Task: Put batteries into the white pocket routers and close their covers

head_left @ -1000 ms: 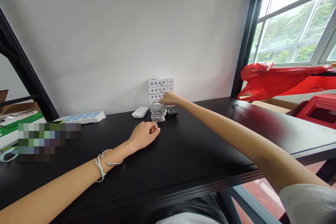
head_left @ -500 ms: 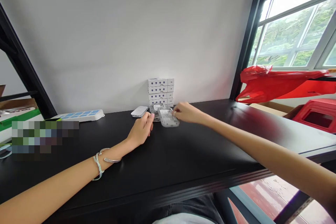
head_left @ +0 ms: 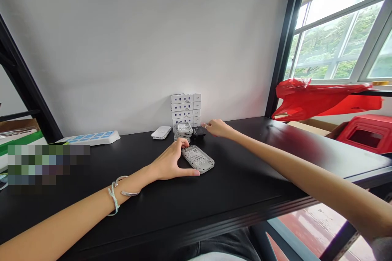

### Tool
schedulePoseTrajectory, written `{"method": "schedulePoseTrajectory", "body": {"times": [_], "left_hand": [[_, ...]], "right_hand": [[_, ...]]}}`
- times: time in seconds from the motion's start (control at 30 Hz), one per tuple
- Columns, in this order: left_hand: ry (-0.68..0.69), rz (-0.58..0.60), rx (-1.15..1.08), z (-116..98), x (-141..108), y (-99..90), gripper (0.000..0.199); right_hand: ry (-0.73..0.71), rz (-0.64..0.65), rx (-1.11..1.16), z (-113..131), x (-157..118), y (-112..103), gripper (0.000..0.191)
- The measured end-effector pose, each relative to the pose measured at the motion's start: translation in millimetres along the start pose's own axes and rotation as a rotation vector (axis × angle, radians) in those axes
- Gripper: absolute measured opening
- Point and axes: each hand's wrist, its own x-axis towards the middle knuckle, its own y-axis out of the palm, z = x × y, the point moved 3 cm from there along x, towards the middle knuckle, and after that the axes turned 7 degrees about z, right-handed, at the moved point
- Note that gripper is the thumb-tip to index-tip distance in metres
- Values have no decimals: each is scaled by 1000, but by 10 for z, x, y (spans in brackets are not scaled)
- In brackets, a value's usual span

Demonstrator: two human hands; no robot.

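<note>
A translucent device casing with a printed label [head_left: 198, 159] lies on the black table. Along its left side is my left hand [head_left: 173, 161], thumb and fingers spread apart, the thumb at the casing's near edge. My right hand [head_left: 218, 128] is farther back, beside a small stack of black pieces [head_left: 199, 131]; its fingers are bent together, and what they hold, if anything, is too small to make out. Similar casings [head_left: 183, 129] are stacked behind my left hand. White flat covers [head_left: 161, 132] lie to their left.
Stacked white boxes [head_left: 185, 107] stand against the wall behind the casings. A white and blue power strip [head_left: 92, 138] lies at the back left, near a blurred patch. A red bag [head_left: 321, 100] and a red plastic item [head_left: 364, 134] are beyond the table's right side.
The casing that was at my right hand now lies nearer on the table. My left hand has opened and moved beside it. My right hand has let go of it and moved slightly right.
</note>
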Motion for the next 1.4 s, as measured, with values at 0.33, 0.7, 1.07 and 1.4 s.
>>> {"method": "schedulePoseTrajectory", "body": {"times": [0.33,0.7,1.07,1.4], "left_hand": [[-105,-117,5,-103,69,170,93],[-38,-50,-312,67,75,152,97],[-45,-59,-346,68,78,155,104],[14,-62,-328,45,80,147,103]], "right_hand": [[136,251,514,-275,297,127,46],[-188,431,840,-52,-312,155,35],[-337,410,533,230,-542,227,46],[-476,273,589,203,-471,219,45]]}}
